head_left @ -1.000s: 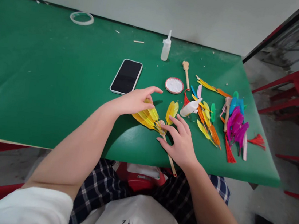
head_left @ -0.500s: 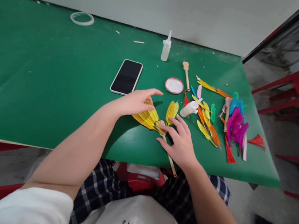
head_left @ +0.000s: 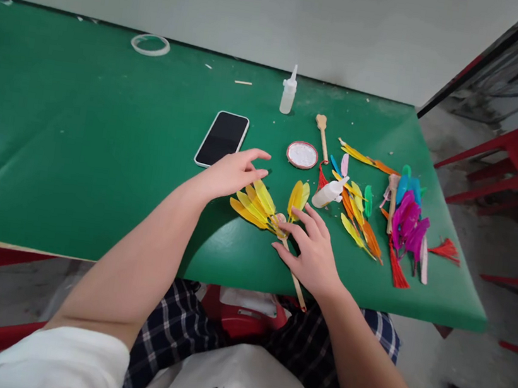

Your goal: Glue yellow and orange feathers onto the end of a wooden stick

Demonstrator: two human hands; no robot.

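Note:
Yellow feathers (head_left: 254,204) fan out from the head of a wooden-handled feather fan (head_left: 295,279) lying at the table's front edge. A second pair of yellow feathers (head_left: 297,198) rises on its right side. My left hand (head_left: 237,172) hovers just above the tips of the left feathers, thumb and fingers apart, holding nothing. My right hand (head_left: 311,252) rests over the fan's head, its fingertips touching the feather bases and its fingers spread. What lies under those fingertips is partly hidden.
On the green table (head_left: 80,132) lie a phone (head_left: 223,139), a round dish of white stuff (head_left: 302,155), an upright squeeze bottle (head_left: 288,93), a tipped squeeze bottle (head_left: 329,193), a wooden handle (head_left: 322,137) and a tape ring (head_left: 150,45). Purple feathers (head_left: 409,221) and red tassels (head_left: 399,270) crowd the right.
My left hand has drawn slightly left and up, away from the left feathers, uncovering more of their tips. The right hand stays at the fan's head. The view has tilted slightly.

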